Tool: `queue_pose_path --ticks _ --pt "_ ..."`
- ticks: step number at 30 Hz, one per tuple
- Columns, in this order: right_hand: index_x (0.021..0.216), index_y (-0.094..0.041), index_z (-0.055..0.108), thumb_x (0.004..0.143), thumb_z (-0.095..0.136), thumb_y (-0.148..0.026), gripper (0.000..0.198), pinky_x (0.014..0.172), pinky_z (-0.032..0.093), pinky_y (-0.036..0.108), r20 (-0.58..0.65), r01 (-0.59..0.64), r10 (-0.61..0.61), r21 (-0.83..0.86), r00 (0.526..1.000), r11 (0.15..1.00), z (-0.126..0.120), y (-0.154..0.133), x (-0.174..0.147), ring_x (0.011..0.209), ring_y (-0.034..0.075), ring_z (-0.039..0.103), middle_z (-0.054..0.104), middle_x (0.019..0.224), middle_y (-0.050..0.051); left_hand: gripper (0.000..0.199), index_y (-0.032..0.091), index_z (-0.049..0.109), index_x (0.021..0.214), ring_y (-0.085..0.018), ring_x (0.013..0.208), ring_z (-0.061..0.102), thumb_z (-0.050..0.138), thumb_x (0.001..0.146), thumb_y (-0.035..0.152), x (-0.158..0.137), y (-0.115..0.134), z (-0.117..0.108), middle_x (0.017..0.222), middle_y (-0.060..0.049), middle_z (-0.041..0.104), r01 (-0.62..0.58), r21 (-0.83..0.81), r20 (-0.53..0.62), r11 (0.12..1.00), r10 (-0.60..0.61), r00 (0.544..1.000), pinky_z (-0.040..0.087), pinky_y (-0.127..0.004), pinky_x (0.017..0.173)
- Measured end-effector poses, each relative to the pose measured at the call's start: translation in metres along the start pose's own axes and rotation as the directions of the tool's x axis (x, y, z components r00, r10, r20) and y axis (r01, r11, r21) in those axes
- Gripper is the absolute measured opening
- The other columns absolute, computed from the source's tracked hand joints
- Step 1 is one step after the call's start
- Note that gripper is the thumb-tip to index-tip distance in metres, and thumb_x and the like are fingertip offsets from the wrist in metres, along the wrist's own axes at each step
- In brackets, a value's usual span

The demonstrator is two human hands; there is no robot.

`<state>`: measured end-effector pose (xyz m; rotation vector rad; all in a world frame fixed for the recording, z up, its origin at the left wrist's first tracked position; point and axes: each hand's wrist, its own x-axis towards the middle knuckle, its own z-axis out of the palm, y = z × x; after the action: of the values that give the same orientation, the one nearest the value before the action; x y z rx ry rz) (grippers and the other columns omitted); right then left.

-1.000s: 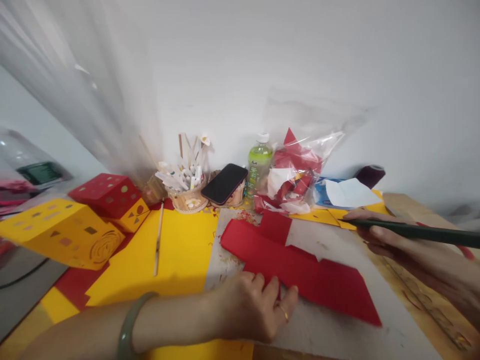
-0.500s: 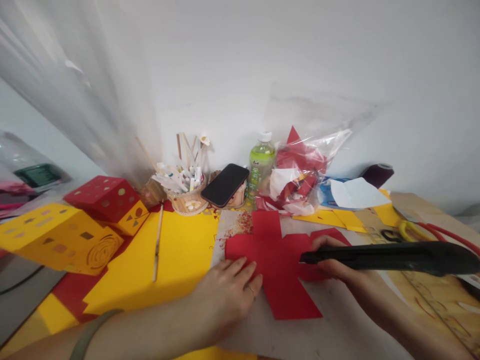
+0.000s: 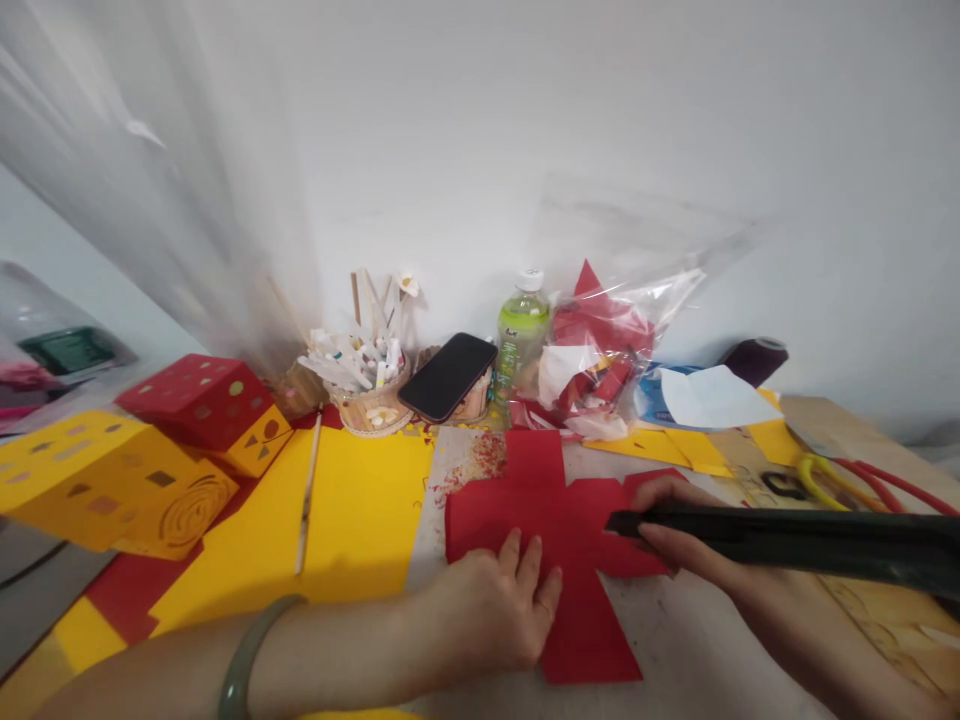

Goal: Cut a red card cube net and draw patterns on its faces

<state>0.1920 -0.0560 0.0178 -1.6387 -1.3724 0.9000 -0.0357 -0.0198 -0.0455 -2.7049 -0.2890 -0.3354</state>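
Note:
A red cross-shaped paper cut-out (image 3: pixel 540 510) lies flat on a grey board (image 3: pixel 525 700). My left hand (image 3: pixel 499 605) rests on its lower left part, fingers spread, nothing in the grasp. My right hand (image 3: pixel 686 540) grips a long black utility knife (image 3: pixel 795 540) near the front end, like a pen. The knife's tip is over the right arm of the red paper; whether it touches the paper I cannot tell. Part of that right arm is hidden under my right hand.
Decorated yellow (image 3: pixel 97 480) and red (image 3: pixel 202 400) paper boxes stand left, beside yellow sheets (image 3: pixel 367 510) with a thin stick (image 3: pixel 309 490). Behind are a marker basket (image 3: pixel 375 400), phone (image 3: pixel 450 375), green bottle (image 3: pixel 521 335) and bag of scraps (image 3: pixel 592 360). Scissors (image 3: pixel 832 480) lie right.
My left hand has slid right across the red paper, toward its middle. The knife in my right hand has tilted, its rear end now lower. The view has shifted slightly.

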Motion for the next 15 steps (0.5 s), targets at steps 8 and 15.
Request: queue_pose_path --ticks 8,15 --pt "0.09 -0.027 0.056 0.077 0.065 -0.042 0.022 0.073 0.048 0.031 -0.015 0.062 -0.06 0.141 0.998 0.988 0.019 -0.006 0.025 0.078 0.02 0.058 0.06 0.081 -0.002 0.033 0.004 0.063 0.117 -0.034 0.093 0.07 0.052 0.087 0.012 0.027 0.002 0.007 0.108 -0.023 0.069 -0.013 0.022 -0.008 1.0 0.014 1.0 0.058 -0.031 0.047" --pt "0.087 -0.026 0.056 0.08 0.064 -0.043 0.02 0.077 0.048 0.032 0.133 0.083 -0.098 0.109 0.986 0.991 0.035 0.017 0.035 0.087 0.023 0.058 0.061 0.087 0.0 0.033 0.002 0.067 0.11 -0.031 0.091 0.071 0.047 0.085 0.008 0.033 0.005 0.008 0.103 -0.022 0.071 0.12 0.039 -0.106 0.992 -0.115 0.988 0.057 -0.027 0.048"
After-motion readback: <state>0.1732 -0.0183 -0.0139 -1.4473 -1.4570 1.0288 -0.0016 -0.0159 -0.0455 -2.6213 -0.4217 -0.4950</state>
